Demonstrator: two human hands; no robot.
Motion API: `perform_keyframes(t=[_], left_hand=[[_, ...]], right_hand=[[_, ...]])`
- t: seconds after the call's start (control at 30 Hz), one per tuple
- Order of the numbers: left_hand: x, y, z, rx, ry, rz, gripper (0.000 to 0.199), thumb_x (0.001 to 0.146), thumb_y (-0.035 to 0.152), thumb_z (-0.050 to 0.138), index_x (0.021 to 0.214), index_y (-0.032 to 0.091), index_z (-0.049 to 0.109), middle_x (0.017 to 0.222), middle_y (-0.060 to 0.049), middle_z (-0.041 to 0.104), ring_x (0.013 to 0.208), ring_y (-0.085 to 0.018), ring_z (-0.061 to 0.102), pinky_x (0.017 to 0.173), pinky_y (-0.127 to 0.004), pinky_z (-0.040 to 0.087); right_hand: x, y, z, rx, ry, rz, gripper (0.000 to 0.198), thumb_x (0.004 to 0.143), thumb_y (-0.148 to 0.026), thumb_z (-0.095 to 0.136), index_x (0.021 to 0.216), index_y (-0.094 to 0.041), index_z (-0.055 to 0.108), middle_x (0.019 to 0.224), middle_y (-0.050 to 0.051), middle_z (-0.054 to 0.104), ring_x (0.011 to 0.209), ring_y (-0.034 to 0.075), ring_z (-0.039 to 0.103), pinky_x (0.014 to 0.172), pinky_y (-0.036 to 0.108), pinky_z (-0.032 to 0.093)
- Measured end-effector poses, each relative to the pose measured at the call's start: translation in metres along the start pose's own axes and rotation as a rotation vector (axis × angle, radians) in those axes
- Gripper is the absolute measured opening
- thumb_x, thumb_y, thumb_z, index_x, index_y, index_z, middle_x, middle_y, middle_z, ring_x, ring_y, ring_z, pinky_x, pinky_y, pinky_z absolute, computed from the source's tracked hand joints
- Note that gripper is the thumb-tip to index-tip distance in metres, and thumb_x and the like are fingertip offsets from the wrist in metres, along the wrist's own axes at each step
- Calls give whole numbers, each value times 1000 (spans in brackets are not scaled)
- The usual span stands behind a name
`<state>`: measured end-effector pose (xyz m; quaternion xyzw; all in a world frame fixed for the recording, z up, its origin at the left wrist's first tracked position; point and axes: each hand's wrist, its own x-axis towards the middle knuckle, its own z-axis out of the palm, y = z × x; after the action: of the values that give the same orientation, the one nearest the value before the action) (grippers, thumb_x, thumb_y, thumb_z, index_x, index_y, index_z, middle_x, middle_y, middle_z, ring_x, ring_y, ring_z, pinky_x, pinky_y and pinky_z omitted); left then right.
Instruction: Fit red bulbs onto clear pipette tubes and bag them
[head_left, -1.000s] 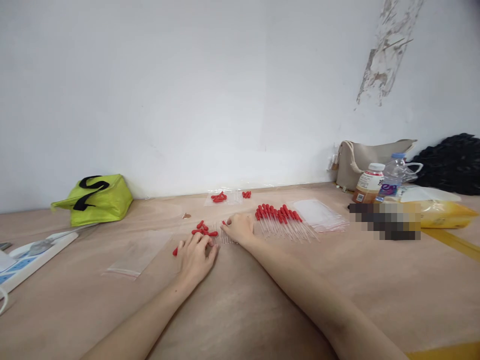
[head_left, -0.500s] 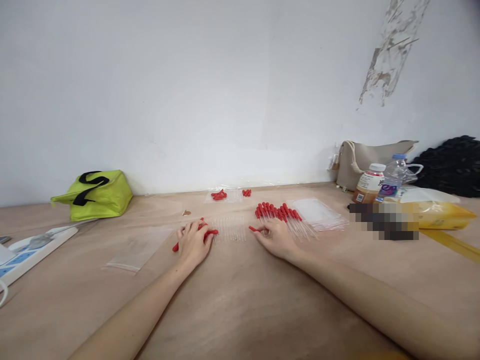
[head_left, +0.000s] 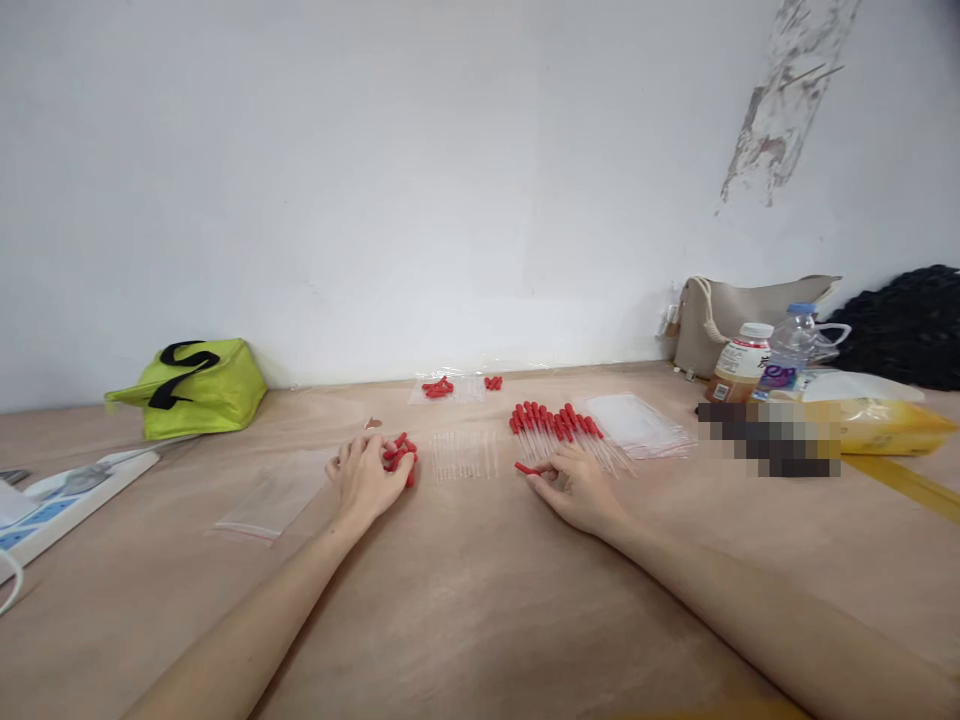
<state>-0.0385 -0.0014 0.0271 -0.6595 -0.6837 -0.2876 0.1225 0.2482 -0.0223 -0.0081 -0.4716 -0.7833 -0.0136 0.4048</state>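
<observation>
Several red rubber dropper bulbs [head_left: 409, 468] lie bunched under the curled fingers of my left hand [head_left: 366, 478], which rests closed around them on the table; some are hidden. Between my hands, a row of clear thin tubes [head_left: 463, 456] lies side by side. My right hand [head_left: 576, 488] pinches a single red bulb [head_left: 526, 469] between thumb and fingers, to the right of that row. Just beyond this hand, several droppers with red bulbs [head_left: 555, 421] are fanned out, their clear stems pointing toward me.
Clear plastic bags [head_left: 637, 425] are stacked at right, with another bag [head_left: 274, 495] at left. Near the wall lies a bag with more red bulbs [head_left: 439, 387]. A green bag [head_left: 202, 388], a power strip [head_left: 82, 492], bottles [head_left: 742, 365] and a yellow package [head_left: 885, 425] stand around the sides.
My left hand has drawn left, pulling the red bulbs away from the tube row into a tighter bunch. My right hand has moved slightly right, its bulb still pinched.
</observation>
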Motion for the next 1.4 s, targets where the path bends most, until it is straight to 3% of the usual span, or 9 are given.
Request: perform_keyframes(t=[0.13, 0.2, 0.47, 0.6, 0.83, 1.0, 1.2, 1.3, 1.4], left_hand=[[-13, 16, 5, 13, -1, 317, 19, 74, 39, 54, 81, 23, 62, 113, -7, 49, 108, -28, 38, 88, -47, 24], [-18, 19, 7, 30, -19, 388, 21, 74, 39, 53, 83, 24, 64, 116, -8, 48, 110, -30, 37, 89, -49, 22], [-21, 15, 10, 26, -38, 447, 22, 82, 32, 45, 93, 25, 62, 91, -5, 63, 100, -25, 47, 95, -56, 4], [-19, 17, 10, 21, -47, 457, 20, 82, 28, 45, 81, 25, 65, 81, -3, 65, 89, -23, 52, 95, -57, 0], [-22, 22, 4, 61, -65, 323, 21, 78, 28, 48, 62, 19, 59, 68, -4, 65, 82, -26, 53, 83, -49, 23], [-24, 25, 0, 151, -142, 290, 16, 78, 23, 43, 81, 16, 57, 73, -9, 65, 84, -28, 52, 74, -42, 27], [-26, 25, 6, 264, -215, 254, 42, 76, 2, 33, 116, 8, 43, 90, -15, 61, 89, -29, 48, 72, -39, 27], [-26, 25, 8, 274, -175, 275, 43, 76, 1, 32, 117, 10, 44, 96, -14, 57, 89, -28, 45, 71, -39, 28], [-28, 27, 7, 169, -131, 370, 36, 78, 4, 34, 106, 17, 53, 94, -11, 54, 90, -26, 43, 70, -36, 29]], right_hand=[[0, 2, 1, 9, 17, -8, 20, 79, -34, 50, 75, -21, 64, 64, 2, 58, 66, 15, 52, 63, 27, 38], [-1, 1, 0, 13, 21, -13, 20, 79, -34, 50, 75, -21, 64, 63, 2, 58, 66, 15, 52, 64, 27, 38], [0, -1, -1, 27, 7, -11, 17, 78, -31, 52, 74, -21, 64, 64, 2, 58, 66, 15, 51, 64, 28, 39], [0, 1, 1, 30, 26, -14, 16, 77, -31, 52, 74, -20, 64, 63, 2, 57, 66, 15, 52, 65, 28, 39], [-1, 0, 0, 53, 74, -8, 14, 78, -28, 50, 77, -19, 61, 73, 4, 57, 72, 16, 53, 66, 27, 40], [-1, 0, 0, 92, 34, -19, 7, 75, -23, 51, 75, -20, 57, 74, 2, 58, 72, 15, 53, 67, 28, 40], [-2, 0, 1, 152, -19, -13, 13, 76, -22, 50, 87, -18, 56, 76, 3, 58, 68, 15, 53, 63, 27, 42], [-2, 0, 0, 201, -36, -34, 22, 80, -21, 46, 98, -19, 57, 83, 5, 56, 71, 14, 53, 65, 27, 43], [0, -1, -1, 250, -32, -53, 22, 80, -18, 44, 95, -20, 60, 85, 6, 55, 76, 14, 53, 67, 27, 44]])
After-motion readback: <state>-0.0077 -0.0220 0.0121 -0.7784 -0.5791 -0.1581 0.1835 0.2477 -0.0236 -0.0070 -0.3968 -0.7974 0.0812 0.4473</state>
